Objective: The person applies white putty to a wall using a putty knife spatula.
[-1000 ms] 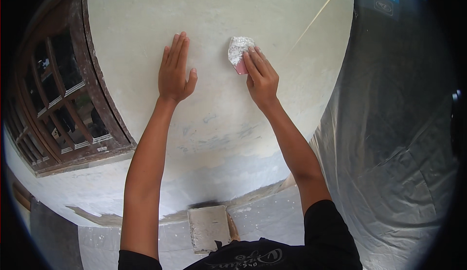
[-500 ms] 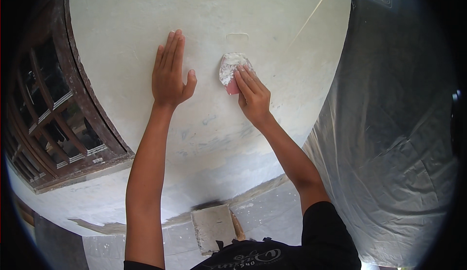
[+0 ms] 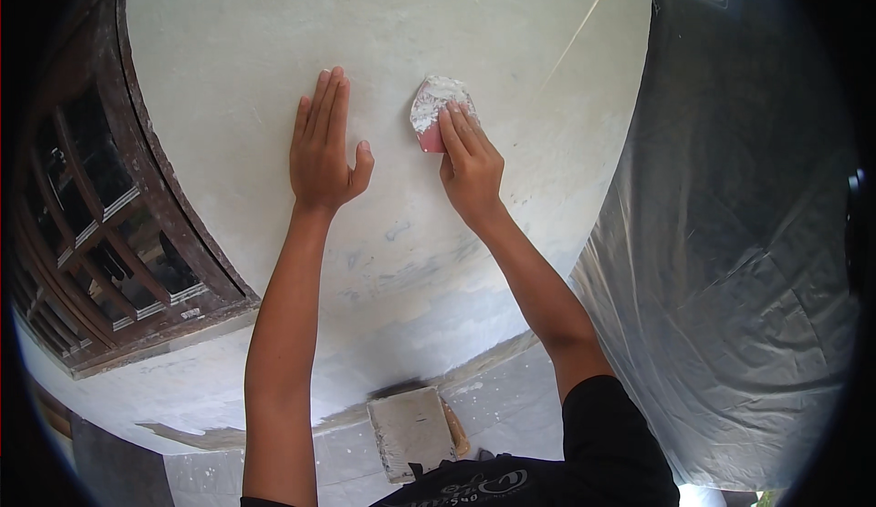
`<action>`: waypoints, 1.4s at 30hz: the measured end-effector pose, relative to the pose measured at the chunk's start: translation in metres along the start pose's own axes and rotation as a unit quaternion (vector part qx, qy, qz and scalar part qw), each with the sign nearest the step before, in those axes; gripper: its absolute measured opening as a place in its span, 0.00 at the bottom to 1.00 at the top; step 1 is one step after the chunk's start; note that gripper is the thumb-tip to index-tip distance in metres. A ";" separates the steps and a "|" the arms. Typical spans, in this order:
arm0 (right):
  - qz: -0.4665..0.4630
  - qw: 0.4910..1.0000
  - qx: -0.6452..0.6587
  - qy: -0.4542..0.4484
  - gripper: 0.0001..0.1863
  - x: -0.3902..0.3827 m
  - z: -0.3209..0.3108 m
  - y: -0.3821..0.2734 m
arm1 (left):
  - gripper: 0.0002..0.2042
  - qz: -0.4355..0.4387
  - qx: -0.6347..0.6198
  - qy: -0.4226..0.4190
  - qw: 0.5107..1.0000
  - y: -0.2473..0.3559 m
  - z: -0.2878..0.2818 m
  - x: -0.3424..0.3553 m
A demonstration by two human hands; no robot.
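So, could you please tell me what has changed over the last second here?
The right hand has slid the plaster-coated scraper leftward along the white wall, closing on the left hand. The left hand stays flat on the wall; the scraper stays pressed under the right fingers.

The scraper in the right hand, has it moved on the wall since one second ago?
Yes. The scraper under the right hand has slid left, closer to the left hand, which lies flat on the wall as before.

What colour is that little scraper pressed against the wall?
The scraper is pinkish-red, mostly coated in white plaster, under the right hand; the head view shows it.
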State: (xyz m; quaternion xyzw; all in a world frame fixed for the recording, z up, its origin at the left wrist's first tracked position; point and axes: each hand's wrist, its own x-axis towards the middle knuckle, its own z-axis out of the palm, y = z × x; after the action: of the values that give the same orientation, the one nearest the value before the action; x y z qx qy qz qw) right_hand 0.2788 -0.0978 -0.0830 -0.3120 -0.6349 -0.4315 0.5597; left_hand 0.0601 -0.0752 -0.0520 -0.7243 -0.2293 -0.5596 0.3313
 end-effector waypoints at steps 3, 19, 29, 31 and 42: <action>0.029 0.999 0.020 -0.021 0.28 -0.014 -0.002 -0.018 | 0.36 0.002 0.009 -0.001 1.000 -0.002 0.000 0.001; 0.137 0.989 -0.026 0.040 0.24 0.022 0.008 0.017 | 0.35 0.006 0.019 0.002 1.000 -0.002 -0.003 0.000; 0.285 0.918 0.274 -0.017 0.21 -0.016 -0.024 -0.060 | 0.37 0.010 0.009 -0.007 1.000 -0.008 -0.005 -0.001; 0.373 0.876 0.304 0.006 0.17 -0.014 -0.032 -0.048 | 0.36 0.009 0.026 -0.010 1.000 -0.008 -0.005 -0.005; 0.194 0.978 -0.070 0.018 0.23 0.002 0.002 -0.004 | 0.37 0.010 0.013 -0.012 1.000 -0.005 -0.004 0.000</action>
State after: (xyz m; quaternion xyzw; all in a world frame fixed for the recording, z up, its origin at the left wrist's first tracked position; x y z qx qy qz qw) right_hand 0.2742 -0.0979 -0.0817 -0.4602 -0.5205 -0.3634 0.6207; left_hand 0.0535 -0.0746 -0.0504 -0.7290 -0.2332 -0.5442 0.3436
